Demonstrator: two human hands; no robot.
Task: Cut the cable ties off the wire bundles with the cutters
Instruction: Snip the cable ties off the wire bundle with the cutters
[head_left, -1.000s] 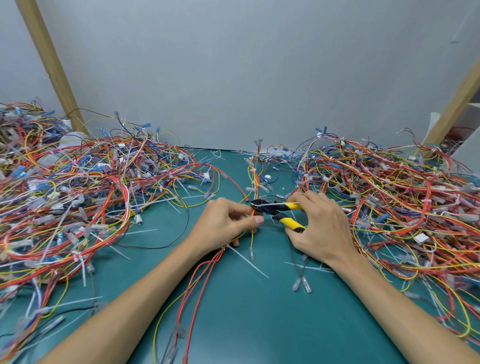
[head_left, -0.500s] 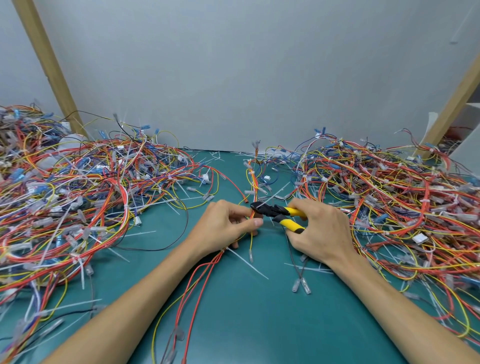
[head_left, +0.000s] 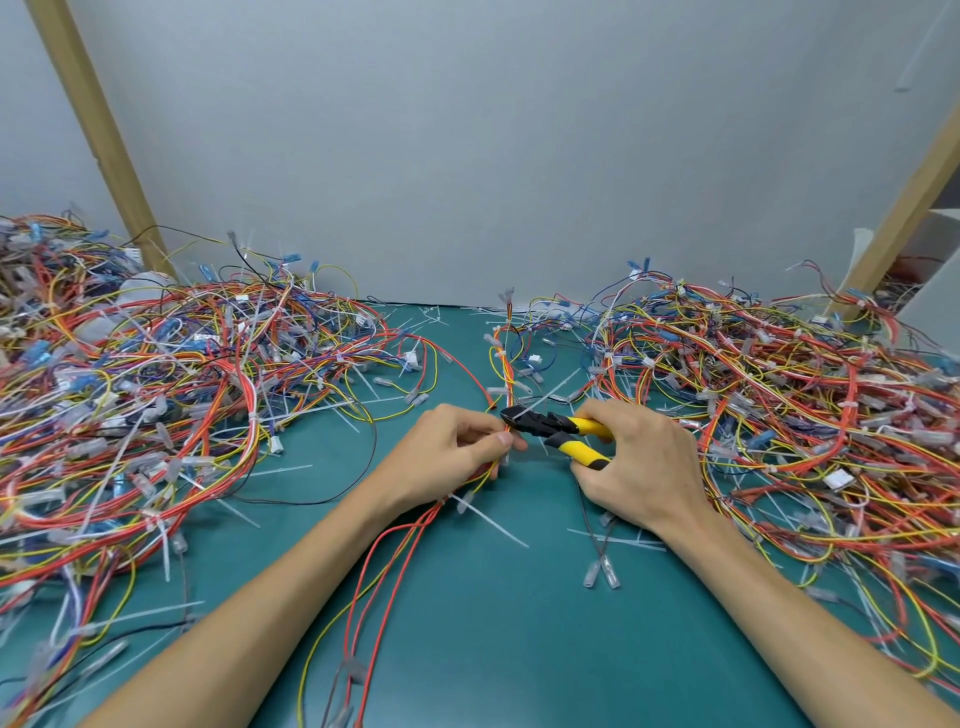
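At the middle of the green mat, my left hand (head_left: 447, 452) pinches a thin red, orange and yellow wire bundle (head_left: 503, 374) that runs away from me toward the wall. Its loose wire ends trail back between my forearms. My right hand (head_left: 639, 467) grips the yellow-and-black cutters (head_left: 558, 428) by their handles. The black jaws point left and sit against the bundle just above my left thumb. A white cable tie (head_left: 550, 391) sticks out to the upper right beside the jaws.
A big heap of loose coloured wires (head_left: 156, 395) covers the left of the green mat (head_left: 519, 623), and another heap (head_left: 789, 405) covers the right. Cut white ties (head_left: 491, 522) lie scattered between them. Wooden posts (head_left: 98, 135) lean against the grey wall.
The cutters' jaws have shifted slightly left onto the bundle by my left fingers. Both hands have stayed almost in place.
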